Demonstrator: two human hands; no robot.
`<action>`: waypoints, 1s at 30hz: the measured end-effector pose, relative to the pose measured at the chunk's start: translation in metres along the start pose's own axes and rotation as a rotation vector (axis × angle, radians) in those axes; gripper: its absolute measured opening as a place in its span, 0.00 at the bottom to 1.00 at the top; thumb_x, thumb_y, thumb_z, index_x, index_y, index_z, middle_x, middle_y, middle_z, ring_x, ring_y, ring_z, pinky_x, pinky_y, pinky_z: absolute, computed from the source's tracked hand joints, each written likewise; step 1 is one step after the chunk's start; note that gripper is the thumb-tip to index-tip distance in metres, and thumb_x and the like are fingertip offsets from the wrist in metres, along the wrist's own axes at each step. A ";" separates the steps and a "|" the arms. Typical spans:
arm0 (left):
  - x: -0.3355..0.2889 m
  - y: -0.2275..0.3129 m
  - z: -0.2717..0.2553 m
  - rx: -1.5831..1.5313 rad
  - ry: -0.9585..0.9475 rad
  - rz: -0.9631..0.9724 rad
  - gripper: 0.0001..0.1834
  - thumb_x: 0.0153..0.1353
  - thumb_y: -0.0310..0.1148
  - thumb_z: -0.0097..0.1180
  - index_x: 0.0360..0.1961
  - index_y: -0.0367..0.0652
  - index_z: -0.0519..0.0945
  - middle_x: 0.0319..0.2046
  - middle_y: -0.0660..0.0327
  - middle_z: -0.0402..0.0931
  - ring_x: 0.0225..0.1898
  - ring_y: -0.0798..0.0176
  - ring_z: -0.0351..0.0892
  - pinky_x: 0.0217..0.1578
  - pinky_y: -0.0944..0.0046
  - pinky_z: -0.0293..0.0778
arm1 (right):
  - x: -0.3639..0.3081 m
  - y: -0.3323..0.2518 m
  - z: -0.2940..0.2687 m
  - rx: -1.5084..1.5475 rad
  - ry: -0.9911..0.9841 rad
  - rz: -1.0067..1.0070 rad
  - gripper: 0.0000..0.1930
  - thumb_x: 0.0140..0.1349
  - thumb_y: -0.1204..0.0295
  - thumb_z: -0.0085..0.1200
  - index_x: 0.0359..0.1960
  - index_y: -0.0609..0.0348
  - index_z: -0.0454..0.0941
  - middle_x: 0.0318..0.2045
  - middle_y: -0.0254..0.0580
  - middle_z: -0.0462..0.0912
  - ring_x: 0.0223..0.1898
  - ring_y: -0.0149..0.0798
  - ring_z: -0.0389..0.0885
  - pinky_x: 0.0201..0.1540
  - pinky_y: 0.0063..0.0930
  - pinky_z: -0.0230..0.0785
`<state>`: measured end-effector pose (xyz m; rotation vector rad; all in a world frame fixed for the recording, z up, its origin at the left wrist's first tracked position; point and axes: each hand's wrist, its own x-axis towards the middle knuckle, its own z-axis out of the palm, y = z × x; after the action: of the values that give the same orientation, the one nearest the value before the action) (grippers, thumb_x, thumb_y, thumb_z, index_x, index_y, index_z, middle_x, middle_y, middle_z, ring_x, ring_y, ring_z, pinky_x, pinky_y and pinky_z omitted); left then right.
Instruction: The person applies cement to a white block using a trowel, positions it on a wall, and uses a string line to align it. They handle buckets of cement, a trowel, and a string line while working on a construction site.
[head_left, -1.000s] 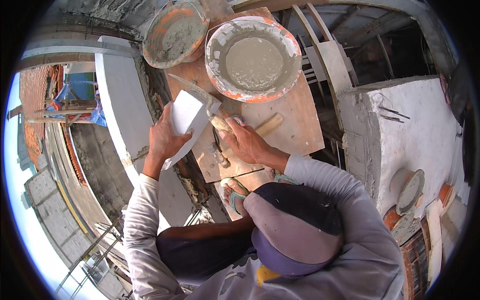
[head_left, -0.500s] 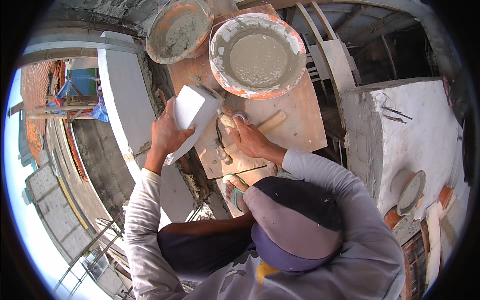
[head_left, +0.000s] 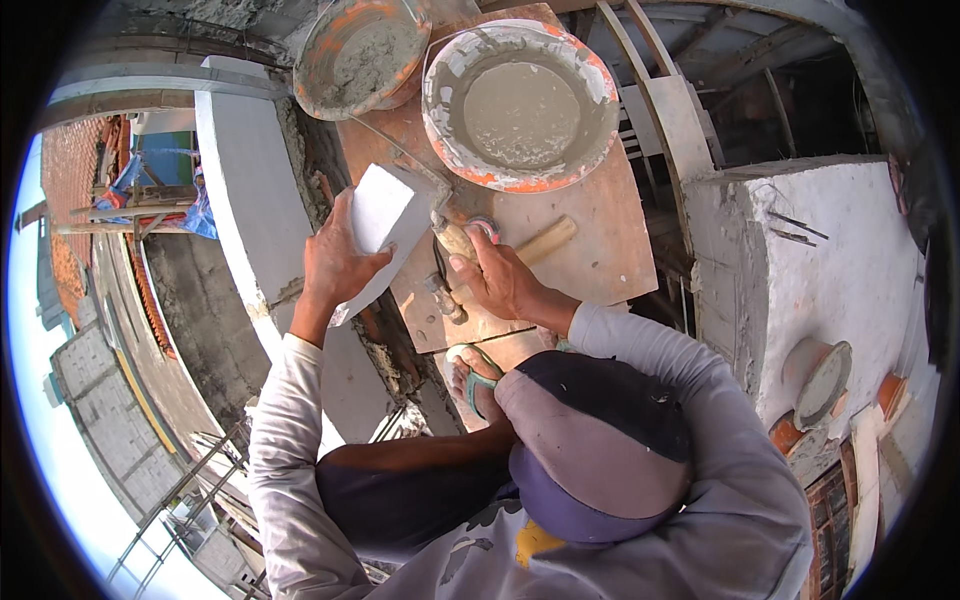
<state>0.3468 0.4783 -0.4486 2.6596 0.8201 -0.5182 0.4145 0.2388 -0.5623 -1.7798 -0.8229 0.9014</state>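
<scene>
My left hand (head_left: 336, 258) is closed around the side of a white lightweight block (head_left: 380, 208), held up tilted beside the low white wall. In my right hand (head_left: 500, 272) is the wooden handle of a trowel (head_left: 455, 240). The trowel's thin blade, seen nearly edge-on, points up and left past the block's far corner, and I cannot tell if it touches the block. Under my right hand, a hammer (head_left: 446, 300) with a wooden handle lies on the board (head_left: 620, 235). A small round reddish thing (head_left: 484, 229) is partly hidden by my fingers.
A large bucket of wet grey mortar (head_left: 520, 108) stands at the board's far side. Left of it is a second mortar bucket (head_left: 365, 65). The white block wall (head_left: 258, 190) runs along my left. A plastered wall with protruding bars (head_left: 830, 270) rises at right.
The trowel blade has swung away from the block's side and now points up and left beyond it. The block has stayed nearly in place in my left hand.
</scene>
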 end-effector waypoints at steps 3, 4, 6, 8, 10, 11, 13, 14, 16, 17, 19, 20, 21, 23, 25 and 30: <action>-0.002 -0.013 0.004 0.047 0.042 0.023 0.53 0.48 0.44 0.75 0.72 0.42 0.60 0.56 0.43 0.80 0.55 0.42 0.84 0.56 0.50 0.78 | 0.013 -0.001 -0.008 0.086 -0.150 0.215 0.29 0.78 0.55 0.43 0.64 0.74 0.61 0.41 0.75 0.81 0.45 0.74 0.81 0.53 0.59 0.71; 0.003 -0.014 0.002 0.045 0.070 0.029 0.53 0.48 0.44 0.75 0.72 0.43 0.60 0.56 0.43 0.80 0.55 0.42 0.84 0.56 0.50 0.78 | 0.010 -0.018 -0.017 0.107 -0.130 0.156 0.29 0.78 0.55 0.43 0.64 0.73 0.61 0.41 0.75 0.81 0.46 0.74 0.81 0.53 0.59 0.71; -0.003 -0.009 0.005 0.034 0.079 0.034 0.53 0.47 0.44 0.75 0.72 0.43 0.60 0.57 0.42 0.80 0.54 0.42 0.84 0.56 0.50 0.79 | 0.000 -0.016 -0.009 0.105 0.028 -0.039 0.29 0.77 0.55 0.43 0.64 0.73 0.61 0.41 0.78 0.80 0.46 0.74 0.81 0.51 0.59 0.72; -0.003 0.001 0.000 0.027 0.026 -0.002 0.53 0.47 0.43 0.75 0.72 0.43 0.60 0.57 0.42 0.80 0.54 0.42 0.84 0.56 0.50 0.79 | 0.003 0.003 -0.004 0.067 -0.058 0.069 0.29 0.78 0.55 0.43 0.65 0.72 0.60 0.40 0.79 0.80 0.46 0.75 0.81 0.51 0.59 0.72; 0.000 0.001 -0.002 0.066 0.003 -0.010 0.52 0.48 0.43 0.75 0.72 0.43 0.60 0.56 0.43 0.80 0.54 0.42 0.84 0.56 0.49 0.79 | 0.018 0.013 -0.003 0.032 -0.120 0.246 0.30 0.77 0.54 0.44 0.66 0.71 0.59 0.40 0.78 0.80 0.45 0.75 0.81 0.50 0.60 0.72; -0.001 -0.002 -0.002 0.053 0.019 -0.005 0.52 0.47 0.43 0.75 0.72 0.43 0.60 0.56 0.43 0.80 0.54 0.42 0.84 0.56 0.49 0.79 | 0.017 0.012 -0.005 0.053 -0.104 0.203 0.30 0.77 0.54 0.44 0.66 0.72 0.59 0.39 0.78 0.80 0.45 0.74 0.81 0.50 0.60 0.72; -0.005 -0.005 0.002 0.019 0.032 0.000 0.53 0.47 0.43 0.75 0.72 0.43 0.60 0.56 0.43 0.81 0.55 0.42 0.84 0.56 0.49 0.78 | 0.001 -0.005 -0.015 0.097 -0.082 0.134 0.31 0.77 0.55 0.44 0.66 0.73 0.59 0.39 0.78 0.80 0.44 0.74 0.81 0.50 0.59 0.73; -0.001 -0.005 0.004 0.034 0.075 0.012 0.53 0.47 0.43 0.75 0.72 0.42 0.60 0.57 0.44 0.80 0.55 0.42 0.83 0.56 0.50 0.78 | 0.003 -0.012 -0.019 0.125 -0.018 0.006 0.29 0.77 0.56 0.44 0.64 0.73 0.60 0.37 0.77 0.80 0.43 0.72 0.82 0.49 0.59 0.73; -0.001 0.001 0.001 0.015 0.029 -0.005 0.53 0.48 0.43 0.75 0.72 0.41 0.59 0.57 0.44 0.80 0.56 0.43 0.83 0.56 0.49 0.78 | -0.001 0.000 -0.009 0.080 -0.062 0.005 0.29 0.78 0.55 0.45 0.64 0.72 0.60 0.37 0.76 0.80 0.44 0.72 0.82 0.49 0.59 0.73; 0.000 0.004 -0.003 0.008 0.013 -0.012 0.53 0.48 0.43 0.75 0.72 0.41 0.59 0.57 0.44 0.79 0.56 0.43 0.83 0.56 0.49 0.78 | 0.000 0.004 -0.007 0.056 -0.082 -0.003 0.29 0.78 0.55 0.45 0.64 0.71 0.61 0.37 0.76 0.80 0.44 0.72 0.82 0.49 0.59 0.72; -0.003 0.001 0.000 0.005 0.011 -0.002 0.53 0.48 0.42 0.75 0.72 0.41 0.59 0.57 0.45 0.79 0.56 0.43 0.83 0.57 0.49 0.78 | 0.004 0.005 -0.012 0.071 -0.137 0.090 0.30 0.78 0.55 0.44 0.65 0.72 0.60 0.39 0.76 0.81 0.47 0.71 0.82 0.50 0.58 0.73; -0.004 -0.001 0.001 0.005 0.010 0.002 0.53 0.48 0.42 0.75 0.72 0.41 0.59 0.57 0.45 0.79 0.56 0.43 0.83 0.57 0.49 0.78 | 0.008 0.002 -0.018 0.079 -0.165 0.137 0.30 0.78 0.55 0.44 0.65 0.73 0.60 0.40 0.76 0.81 0.48 0.70 0.82 0.50 0.57 0.73; -0.001 -0.002 0.000 0.005 0.025 0.001 0.53 0.47 0.43 0.75 0.71 0.41 0.59 0.57 0.45 0.80 0.56 0.43 0.83 0.57 0.49 0.78 | 0.010 -0.001 -0.022 0.087 -0.194 0.183 0.31 0.78 0.55 0.44 0.66 0.74 0.60 0.41 0.76 0.81 0.49 0.70 0.82 0.51 0.56 0.73; -0.001 -0.002 0.000 0.004 0.035 -0.007 0.53 0.47 0.43 0.76 0.71 0.41 0.59 0.57 0.45 0.80 0.56 0.43 0.83 0.57 0.49 0.78 | 0.006 -0.011 -0.018 0.099 -0.143 0.052 0.29 0.79 0.55 0.42 0.66 0.72 0.61 0.42 0.77 0.81 0.48 0.73 0.81 0.53 0.57 0.72; -0.002 0.002 0.001 0.026 0.010 -0.022 0.53 0.47 0.43 0.75 0.71 0.41 0.60 0.57 0.44 0.80 0.56 0.42 0.83 0.57 0.49 0.78 | 0.005 -0.002 -0.013 0.109 -0.136 0.058 0.28 0.79 0.55 0.41 0.66 0.70 0.61 0.44 0.78 0.80 0.48 0.74 0.81 0.54 0.58 0.71; 0.002 -0.006 0.005 -0.009 0.036 0.010 0.53 0.48 0.44 0.75 0.72 0.41 0.59 0.55 0.42 0.80 0.55 0.41 0.83 0.56 0.48 0.78 | 0.018 -0.001 -0.021 0.004 -0.157 0.148 0.29 0.78 0.54 0.41 0.67 0.68 0.60 0.46 0.78 0.80 0.50 0.75 0.80 0.53 0.60 0.70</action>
<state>0.3438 0.4822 -0.4549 2.6708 0.8174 -0.4641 0.4412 0.2450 -0.5595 -1.8010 -0.7947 1.1509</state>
